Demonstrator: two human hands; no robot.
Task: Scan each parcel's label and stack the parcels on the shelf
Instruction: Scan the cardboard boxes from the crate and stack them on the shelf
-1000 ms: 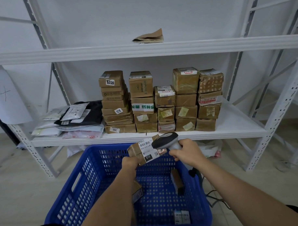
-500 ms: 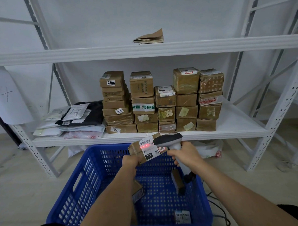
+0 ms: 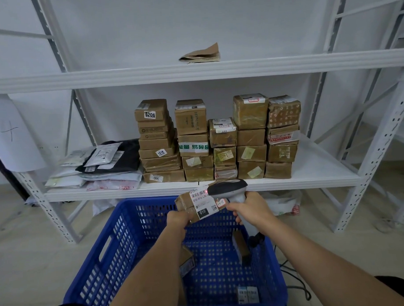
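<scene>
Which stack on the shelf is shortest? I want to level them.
The middle stack, third from left, topped by a white-labelled box; the stacks beside it rise higher.

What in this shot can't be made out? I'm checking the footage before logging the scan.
Head view only:
- Held parcel: the label's right end is hidden by the scanner; small print too fine to read.
- Parcel in the blue basket: partly hidden behind the left hand and its forearm.
- Right hand covers the scanner's trigger.
- Basket's near rim: cut off by the bottom edge.

Soft, even, rather dim indoor light; faint shadows; sharp centre; wide-angle bending of shelf uprights [image 3: 53,43] at edges
</scene>
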